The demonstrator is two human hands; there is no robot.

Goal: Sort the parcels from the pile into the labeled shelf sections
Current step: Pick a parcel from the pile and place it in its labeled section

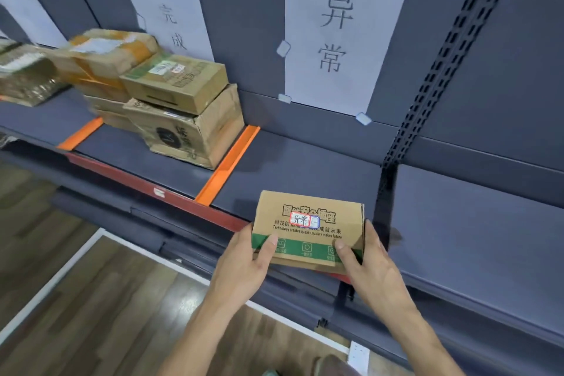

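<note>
I hold a small brown cardboard parcel (308, 223) with a green band and a red-framed sticker reading 异常. My left hand (244, 265) grips its left end and my right hand (370, 268) its right end. The parcel is at the front edge of the grey shelf (305, 168), in the section under the white paper label 异常 (335, 30). An orange divider strip (227, 165) bounds this section on the left. Beyond it, under a second paper label (168, 0), several brown parcels (180, 107) are stacked.
A bagged parcel (24, 79) lies at the far left of the shelf. A black slotted upright (439, 64) stands right of the 异常 section, with more grey shelf (473, 223) beyond. Wooden floor with a white line (61, 278) lies below.
</note>
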